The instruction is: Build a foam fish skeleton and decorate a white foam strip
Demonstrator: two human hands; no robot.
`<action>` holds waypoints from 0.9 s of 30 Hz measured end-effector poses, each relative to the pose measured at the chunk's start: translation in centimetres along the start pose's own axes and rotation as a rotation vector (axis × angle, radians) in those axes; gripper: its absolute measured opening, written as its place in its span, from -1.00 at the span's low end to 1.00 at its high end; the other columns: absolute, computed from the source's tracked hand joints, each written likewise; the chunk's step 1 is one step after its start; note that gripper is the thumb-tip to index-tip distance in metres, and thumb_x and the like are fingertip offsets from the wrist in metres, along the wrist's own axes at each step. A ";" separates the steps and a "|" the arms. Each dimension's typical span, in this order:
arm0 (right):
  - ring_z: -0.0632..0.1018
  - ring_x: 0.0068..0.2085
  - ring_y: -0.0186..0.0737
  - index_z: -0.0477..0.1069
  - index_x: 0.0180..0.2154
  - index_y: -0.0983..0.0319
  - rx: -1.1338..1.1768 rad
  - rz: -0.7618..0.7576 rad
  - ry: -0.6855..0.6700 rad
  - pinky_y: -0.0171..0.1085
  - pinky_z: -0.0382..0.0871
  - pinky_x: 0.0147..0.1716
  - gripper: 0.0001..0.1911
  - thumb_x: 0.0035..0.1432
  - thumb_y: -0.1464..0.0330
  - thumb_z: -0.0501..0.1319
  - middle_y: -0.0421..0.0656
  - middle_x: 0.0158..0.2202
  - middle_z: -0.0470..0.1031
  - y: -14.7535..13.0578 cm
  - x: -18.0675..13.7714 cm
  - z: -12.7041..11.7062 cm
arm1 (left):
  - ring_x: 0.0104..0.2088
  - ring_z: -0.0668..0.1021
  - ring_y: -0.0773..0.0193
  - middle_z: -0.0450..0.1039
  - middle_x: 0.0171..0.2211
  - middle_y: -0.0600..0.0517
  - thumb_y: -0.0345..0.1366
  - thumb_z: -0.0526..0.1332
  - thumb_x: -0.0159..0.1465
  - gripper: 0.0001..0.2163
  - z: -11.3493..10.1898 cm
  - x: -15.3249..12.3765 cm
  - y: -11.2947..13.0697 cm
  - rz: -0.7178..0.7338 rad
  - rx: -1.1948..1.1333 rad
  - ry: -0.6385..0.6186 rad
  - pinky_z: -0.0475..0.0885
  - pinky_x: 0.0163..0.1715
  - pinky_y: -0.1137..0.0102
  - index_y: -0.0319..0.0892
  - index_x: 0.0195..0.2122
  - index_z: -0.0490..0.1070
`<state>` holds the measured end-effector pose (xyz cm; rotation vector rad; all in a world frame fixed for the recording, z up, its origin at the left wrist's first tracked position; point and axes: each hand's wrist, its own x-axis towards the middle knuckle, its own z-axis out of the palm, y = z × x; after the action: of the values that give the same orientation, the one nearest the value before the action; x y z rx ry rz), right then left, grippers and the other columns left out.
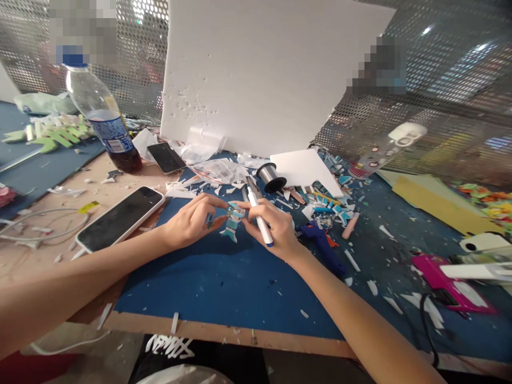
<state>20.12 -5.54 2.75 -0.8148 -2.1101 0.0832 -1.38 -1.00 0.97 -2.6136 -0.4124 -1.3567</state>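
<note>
A small jointed blue and white foam fish (231, 226) is held up above the blue mat, with its forked tail pointing down. My left hand (196, 220) is closed, pinching the fish from the left between thumb and fingers. From the other side, my right hand (276, 224) steadies the fish with its fingertips. The same hand grips a white marker pen (259, 216) with a blue end, which lies slanted across the fingers. Fingers hide part of the fish's upper end.
A spool of wire (272, 177), foam scraps and plastic bags lie beyond my hands. A blue glue gun (326, 248) is to the right. At left are a white-cased phone (120, 218), a dark phone (166, 158) and a cola bottle (106, 117). A white foam board (256, 69) stands behind.
</note>
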 end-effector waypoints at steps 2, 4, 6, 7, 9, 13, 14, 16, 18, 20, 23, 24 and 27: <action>0.56 -0.26 -0.21 0.21 -0.32 0.13 -0.006 0.005 -0.003 -0.12 0.48 -0.25 -0.82 0.17 0.51 0.17 -0.10 -0.16 0.57 0.0 0.0 0.0 | -0.24 0.56 0.26 0.49 -0.27 -0.12 -0.44 0.27 0.21 -0.74 0.0 0.1 0.1 -0.010 -0.003 0.012 0.52 -0.31 0.38 -0.14 -0.33 0.12; 0.56 -0.22 -0.20 0.21 -0.32 0.12 -0.001 0.014 -0.004 -0.11 0.49 -0.24 -0.82 0.18 0.50 0.16 -0.11 -0.15 0.57 -0.1 0.0 -0.1 | -0.25 0.56 0.26 0.49 -0.28 -0.11 -0.43 0.26 0.22 -0.75 0.0 0.2 0.3 -0.012 -0.015 0.005 0.52 -0.32 0.39 -0.14 -0.34 0.11; 0.57 -0.20 -0.19 0.21 -0.34 0.12 0.005 0.020 0.009 -0.11 0.49 -0.22 -0.82 0.17 0.51 0.17 -0.11 -0.14 0.57 -0.1 0.1 -0.2 | -0.26 0.57 0.25 0.49 -0.28 -0.12 -0.43 0.26 0.22 -0.75 0.0 0.2 0.4 0.000 -0.036 -0.014 0.52 -0.34 0.39 -0.14 -0.34 0.11; 0.57 -0.19 -0.20 0.21 -0.34 0.12 0.006 0.021 0.017 -0.12 0.50 -0.21 -0.81 0.16 0.51 0.18 -0.11 -0.14 0.57 -0.1 0.1 -0.3 | -0.26 0.57 0.25 0.49 -0.28 -0.12 -0.43 0.26 0.21 -0.74 0.0 0.2 0.4 0.001 -0.045 -0.020 0.52 -0.35 0.39 -0.14 -0.34 0.10; 0.56 -0.18 -0.19 0.22 -0.34 0.12 0.000 0.025 0.024 -0.12 0.50 -0.20 -0.82 0.16 0.51 0.18 -0.11 -0.13 0.56 0.0 0.2 -0.4 | -0.26 0.57 0.24 0.49 -0.28 -0.12 -0.44 0.26 0.21 -0.75 0.0 0.1 0.3 -0.012 -0.043 -0.012 0.52 -0.34 0.39 -0.14 -0.34 0.11; 0.56 -0.19 -0.18 0.23 -0.34 0.12 -0.009 0.042 0.025 -0.13 0.49 -0.23 -0.84 0.17 0.50 0.16 -0.11 -0.13 0.56 0.4 0.1 -0.5 | -0.25 0.57 0.22 0.49 -0.27 -0.12 -0.45 0.24 0.21 -0.77 0.3 -0.1 -0.1 -0.060 -0.031 0.005 0.51 -0.31 0.35 -0.13 -0.33 0.13; 0.57 -0.19 -0.18 0.23 -0.34 0.13 -0.009 0.042 0.031 -0.14 0.49 -0.24 -0.84 0.16 0.50 0.17 -0.11 -0.13 0.56 0.5 0.1 -0.4 | -0.25 0.56 0.21 0.48 -0.27 -0.12 -0.45 0.23 0.21 -0.78 0.4 -0.2 -0.2 -0.075 -0.031 0.001 0.51 -0.30 0.33 -0.13 -0.34 0.12; 0.57 -0.18 -0.18 0.22 -0.34 0.13 -0.009 0.039 0.048 -0.17 0.49 -0.26 -0.82 0.14 0.51 0.18 -0.09 -0.11 0.56 0.7 0.0 -0.4 | -0.24 0.55 0.18 0.46 -0.26 -0.14 -0.44 0.22 0.21 -0.78 0.4 -0.3 -0.3 -0.121 -0.029 -0.003 0.50 -0.29 0.29 -0.13 -0.33 0.11; 0.58 -0.16 -0.18 0.21 -0.34 0.13 -0.012 0.039 0.062 -0.19 0.48 -0.26 -0.79 0.13 0.53 0.20 -0.07 -0.10 0.55 0.8 -0.1 -0.3 | -0.21 0.53 0.13 0.43 -0.23 -0.17 -0.44 0.20 0.18 -0.78 0.3 -0.3 0.0 -0.199 -0.057 -0.010 0.49 -0.27 0.23 -0.14 -0.32 0.10; 0.58 -0.13 -0.18 0.21 -0.34 0.14 -0.014 0.046 0.070 -0.20 0.48 -0.23 -0.78 0.12 0.54 0.20 -0.07 -0.10 0.55 0.8 -0.1 -0.3 | -0.17 0.51 0.08 0.40 -0.19 -0.20 -0.40 0.19 0.15 -0.77 0.1 -0.2 0.5 -0.317 -0.154 -0.038 0.49 -0.24 0.17 -0.15 -0.27 0.10; 0.58 -0.10 -0.16 0.21 -0.34 0.13 0.002 0.074 0.070 -0.19 0.48 -0.19 -0.80 0.13 0.53 0.19 -0.09 -0.14 0.56 0.7 -0.2 -0.2 | -0.19 0.51 0.13 0.40 -0.18 -0.17 -0.29 0.22 0.16 -0.73 0.2 -0.1 1.2 -0.520 -0.384 -0.127 0.51 -0.24 0.18 -0.14 -0.25 0.08; 0.58 -0.09 -0.15 0.21 -0.34 0.13 0.012 0.090 0.068 -0.19 0.48 -0.19 -0.81 0.13 0.52 0.18 -0.10 -0.16 0.56 0.6 -0.2 -0.1 | -0.22 0.52 0.17 0.42 -0.18 -0.15 -0.26 0.23 0.17 -0.72 0.3 -0.2 1.3 -0.575 -0.461 -0.154 0.52 -0.26 0.21 -0.12 -0.27 0.07; 0.60 -0.16 -0.16 0.21 -0.35 0.14 0.018 0.149 0.067 -0.21 0.49 -0.24 -0.83 0.14 0.50 0.17 -0.13 -0.21 0.55 0.5 -0.3 0.1 | -0.36 0.52 0.29 0.46 -0.30 -0.05 -0.25 0.25 0.18 -0.69 1.2 -0.4 1.2 -0.697 -0.632 -0.196 0.53 -0.38 0.32 -0.09 -0.36 0.03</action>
<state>20.41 -5.23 2.30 -0.9508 -1.9818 0.1517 -0.28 -1.89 -0.12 -3.3119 -1.1860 -1.6195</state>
